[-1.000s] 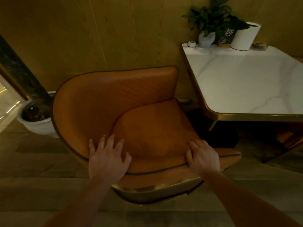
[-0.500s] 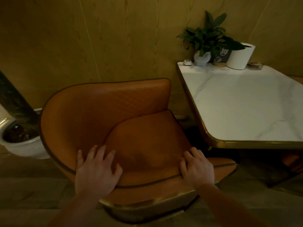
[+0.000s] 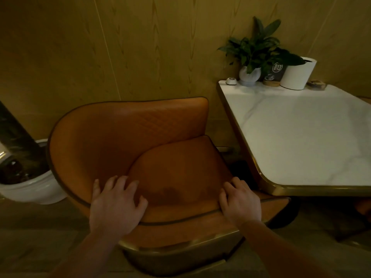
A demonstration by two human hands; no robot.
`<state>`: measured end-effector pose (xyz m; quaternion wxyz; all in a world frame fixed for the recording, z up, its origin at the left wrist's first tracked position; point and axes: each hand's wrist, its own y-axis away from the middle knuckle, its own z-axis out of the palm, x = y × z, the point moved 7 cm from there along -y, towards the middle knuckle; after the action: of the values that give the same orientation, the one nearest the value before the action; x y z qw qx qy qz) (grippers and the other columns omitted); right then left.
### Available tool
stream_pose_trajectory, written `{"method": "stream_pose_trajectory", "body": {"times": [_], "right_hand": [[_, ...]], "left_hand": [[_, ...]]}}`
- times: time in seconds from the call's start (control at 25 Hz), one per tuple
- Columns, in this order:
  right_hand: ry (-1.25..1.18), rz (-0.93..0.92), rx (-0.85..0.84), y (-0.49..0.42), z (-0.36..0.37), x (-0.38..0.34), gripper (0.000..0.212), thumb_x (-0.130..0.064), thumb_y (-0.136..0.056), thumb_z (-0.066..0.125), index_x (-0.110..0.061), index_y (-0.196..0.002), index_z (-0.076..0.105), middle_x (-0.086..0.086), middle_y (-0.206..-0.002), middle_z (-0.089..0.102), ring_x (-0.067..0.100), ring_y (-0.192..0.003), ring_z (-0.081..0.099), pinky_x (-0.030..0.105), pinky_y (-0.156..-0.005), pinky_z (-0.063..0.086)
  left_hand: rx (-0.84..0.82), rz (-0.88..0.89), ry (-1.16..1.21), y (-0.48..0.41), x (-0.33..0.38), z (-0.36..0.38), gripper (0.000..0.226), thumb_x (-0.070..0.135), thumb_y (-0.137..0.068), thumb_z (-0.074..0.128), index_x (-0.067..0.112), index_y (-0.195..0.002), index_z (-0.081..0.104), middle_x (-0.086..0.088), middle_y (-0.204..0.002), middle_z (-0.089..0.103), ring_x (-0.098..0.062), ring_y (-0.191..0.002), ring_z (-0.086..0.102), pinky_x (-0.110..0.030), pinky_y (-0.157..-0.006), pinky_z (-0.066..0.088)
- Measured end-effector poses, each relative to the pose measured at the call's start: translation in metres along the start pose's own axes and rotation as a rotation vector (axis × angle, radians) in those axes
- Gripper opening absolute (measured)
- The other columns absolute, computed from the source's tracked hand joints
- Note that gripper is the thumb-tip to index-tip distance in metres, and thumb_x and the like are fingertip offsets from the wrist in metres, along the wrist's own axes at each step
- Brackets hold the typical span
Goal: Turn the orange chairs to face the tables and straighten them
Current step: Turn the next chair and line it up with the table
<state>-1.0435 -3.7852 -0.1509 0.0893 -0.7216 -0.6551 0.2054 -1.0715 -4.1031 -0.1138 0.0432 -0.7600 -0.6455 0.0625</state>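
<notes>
An orange chair [image 3: 124, 137] with a curved quilted back and a gold base rim stands in front of me, its back toward the wood wall and the left. Its open side faces me and the right. My left hand [image 3: 114, 205] lies flat with fingers spread on the left front of the seat cushion [image 3: 176, 173]. At the cushion's right front corner my right hand [image 3: 241, 203] grips the edge with bent fingers. The white marble table [image 3: 301, 137] with a gold rim stands just right of the chair.
A large white planter [image 3: 34, 189] sits on the floor against the chair's left side, beside a dark pillar [image 3: 14, 133]. On the table's far edge stand a potted plant [image 3: 255, 51], a B13 sign [image 3: 276, 71], a white cylinder [image 3: 297, 75] and a small button [image 3: 231, 81]. The wall [image 3: 140, 47] is close behind.
The whole scene has slid lower in my view as my head lifted. Both hands stay on the same spots of the cushion; the chair has barely shifted against the table.
</notes>
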Motion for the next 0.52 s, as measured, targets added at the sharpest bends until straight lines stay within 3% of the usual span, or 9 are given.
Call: {"method": "stream_pose_trajectory", "body": {"times": [0.52], "right_hand": [[-0.010, -0.043, 0.037, -0.061, 0.023, 0.004, 0.028, -0.041, -0.095, 0.039, -0.027, -0.077, 0.055, -0.009, -0.081, 0.044, 0.009, -0.073, 0.040, 0.022, -0.049, 0.026]], "left_hand": [[0.022, -0.033, -0.026, -0.062, -0.002, 0.011, 0.064, 0.060, -0.089, 0.027, 0.027, -0.125, 0.069, -0.004, -0.130, 0.065, -0.030, -0.124, 0.056, -0.064, -0.111, 0.033]]}}
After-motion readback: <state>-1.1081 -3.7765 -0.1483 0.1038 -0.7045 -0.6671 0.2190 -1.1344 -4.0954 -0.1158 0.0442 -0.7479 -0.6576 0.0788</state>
